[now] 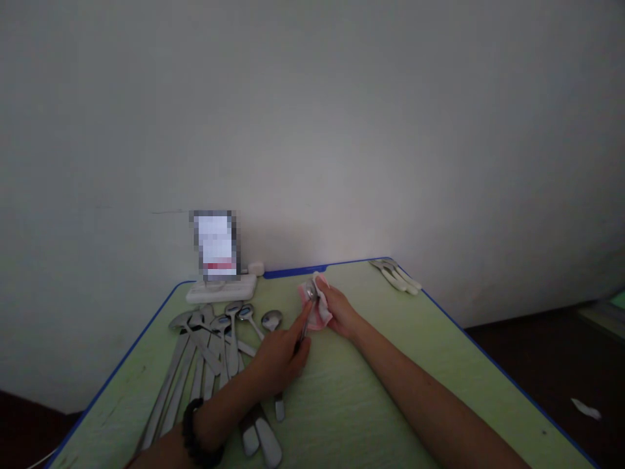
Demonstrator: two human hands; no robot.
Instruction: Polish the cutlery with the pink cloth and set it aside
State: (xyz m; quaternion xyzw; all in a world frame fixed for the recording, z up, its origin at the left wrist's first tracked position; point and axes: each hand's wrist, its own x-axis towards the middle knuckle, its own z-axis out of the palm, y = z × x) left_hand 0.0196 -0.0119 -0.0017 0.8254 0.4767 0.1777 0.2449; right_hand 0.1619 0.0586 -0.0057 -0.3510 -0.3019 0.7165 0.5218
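Note:
My left hand [283, 358], with a dark bracelet on its wrist, is closed around the handle of a metal spoon [311, 290]. The spoon's bowl points away from me, against a pink and white cloth [319, 317]. My right hand [336, 305] pinches that cloth beside the bowl, thumb on top. Below and left of my left hand lies a spread of metal cutlery [234, 339], several spoons and long handles overlapping. One loose spoon [272, 319] rests just left of my left hand's fingers. My forearm covers part of the pile.
A blurred upright screen [217, 244] stands on a white base [222, 288] at the back left, with a white plug [256, 268] beside it. Forks with cream handles [398, 279] lie at the back right corner. The green table [371, 391] has a blue edge and meets the wall.

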